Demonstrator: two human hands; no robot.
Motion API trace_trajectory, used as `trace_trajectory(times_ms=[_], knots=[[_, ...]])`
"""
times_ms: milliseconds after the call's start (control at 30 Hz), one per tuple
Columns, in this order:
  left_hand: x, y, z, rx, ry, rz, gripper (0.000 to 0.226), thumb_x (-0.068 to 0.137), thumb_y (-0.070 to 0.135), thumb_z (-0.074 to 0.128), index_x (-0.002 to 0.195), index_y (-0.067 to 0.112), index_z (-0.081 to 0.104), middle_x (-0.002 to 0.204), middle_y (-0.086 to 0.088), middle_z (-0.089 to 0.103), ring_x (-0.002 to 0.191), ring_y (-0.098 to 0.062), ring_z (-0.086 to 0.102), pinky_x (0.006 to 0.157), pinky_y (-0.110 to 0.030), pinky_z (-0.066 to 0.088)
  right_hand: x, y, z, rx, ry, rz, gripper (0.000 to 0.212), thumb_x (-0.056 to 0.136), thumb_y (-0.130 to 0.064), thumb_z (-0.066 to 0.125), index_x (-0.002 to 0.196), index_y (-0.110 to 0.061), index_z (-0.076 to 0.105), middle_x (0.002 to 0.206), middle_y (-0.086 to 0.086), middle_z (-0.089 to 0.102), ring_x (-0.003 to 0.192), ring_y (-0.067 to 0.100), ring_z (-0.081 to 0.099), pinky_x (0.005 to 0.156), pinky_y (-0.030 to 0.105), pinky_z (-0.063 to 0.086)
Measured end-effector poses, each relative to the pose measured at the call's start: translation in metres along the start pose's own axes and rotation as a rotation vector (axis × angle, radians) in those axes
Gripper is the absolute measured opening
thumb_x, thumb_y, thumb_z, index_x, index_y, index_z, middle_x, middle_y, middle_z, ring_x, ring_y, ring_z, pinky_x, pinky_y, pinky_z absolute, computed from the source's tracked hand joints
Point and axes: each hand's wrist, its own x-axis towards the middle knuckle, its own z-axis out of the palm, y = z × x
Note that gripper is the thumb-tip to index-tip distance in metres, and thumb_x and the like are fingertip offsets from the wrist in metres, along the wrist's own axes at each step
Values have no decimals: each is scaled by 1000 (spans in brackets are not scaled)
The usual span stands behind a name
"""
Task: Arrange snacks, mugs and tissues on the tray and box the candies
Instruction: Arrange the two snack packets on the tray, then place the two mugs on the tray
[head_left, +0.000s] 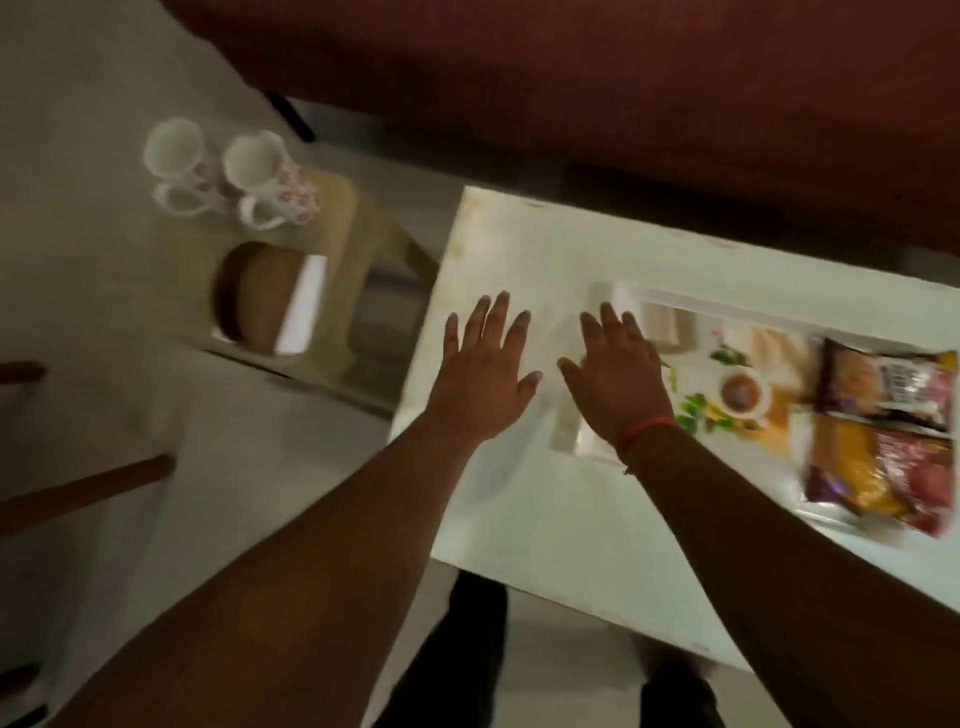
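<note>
A white tray (670, 300) with a printed tea picture lies on the white table (519, 249). Two snack packets, one upper (888, 384) and one lower (878, 473), lie on the tray's right part. A pale folded item (667, 325), maybe tissues, sits at the tray's far left corner. Two white floral mugs, left (176, 166) and right (270, 176), stand on a beige stool (332, 228) left of the table. My left hand (485, 371) hovers flat with spread fingers over the table's left part. My right hand (621, 376) is spread over the tray's left end. Neither holds anything.
The stool's seat has an oval opening (265, 306). A dark red sofa (571, 83) runs behind the table. Brown wooden bars (78, 493) stand at the left edge over a pale floor. The view is motion-blurred.
</note>
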Motion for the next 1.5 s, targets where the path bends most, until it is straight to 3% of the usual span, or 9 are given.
trace_trajectory(times_ms=[167,367,600,733,867,933,1033,1300,1500], knots=[[-9,-148,-37,121,4,-63,78,93,61,31,156,19,10,164,-14,3,151,-35,3,120,-57,6,52,-124,20,-37,-24,-140,70,98,-54,38,155,-19,21,165,11,13,150,36,13,117,57,23],[-28,-244,-74,196,128,7,67,94,53,32,150,16,28,158,-17,26,147,-34,22,118,-56,16,89,-241,34,-26,-12,-292,72,96,-58,38,153,-17,23,161,15,22,148,37,21,117,56,26],[-18,-302,-83,-138,486,-449,49,97,42,40,133,10,49,136,-13,54,124,-29,49,108,-46,37,113,-318,37,112,51,-294,68,96,-43,51,153,-14,27,160,14,27,147,33,26,119,48,26],[7,-338,-89,-15,399,-482,60,89,34,56,142,14,37,146,-15,42,135,-31,40,113,-48,33,154,-333,11,111,228,-325,75,87,-32,63,151,-16,28,156,16,32,143,35,33,115,52,34],[48,-374,-111,31,223,-465,79,85,46,60,150,19,24,158,-19,21,143,-41,23,112,-59,29,208,-354,-30,-122,-63,-434,93,81,-25,73,155,-30,16,165,9,7,149,41,12,114,60,29],[68,-387,-123,-29,103,-464,85,83,50,63,152,25,19,161,-18,10,145,-44,17,109,-60,32,227,-369,-37,-261,-220,-482,96,79,-19,74,154,-36,16,164,8,9,146,45,17,112,61,32],[88,-401,-131,-169,-61,-472,92,82,40,72,153,33,15,160,-18,6,139,-48,27,108,-56,36,239,-386,-38,-396,-253,-511,90,80,-5,69,152,-39,25,161,11,15,140,49,27,106,58,40],[108,-388,-149,-97,-33,-390,81,76,33,77,145,30,34,137,-21,33,114,-50,50,95,-54,49,231,-364,-56,-294,-177,-474,87,78,-14,76,148,-38,31,154,15,23,134,46,34,103,53,45],[117,-279,-160,-86,104,-170,75,76,33,77,140,34,38,141,-16,32,118,-40,47,92,-49,51,148,-246,-90,65,105,-242,83,74,-23,82,143,-34,37,139,11,37,111,38,55,97,45,51]])
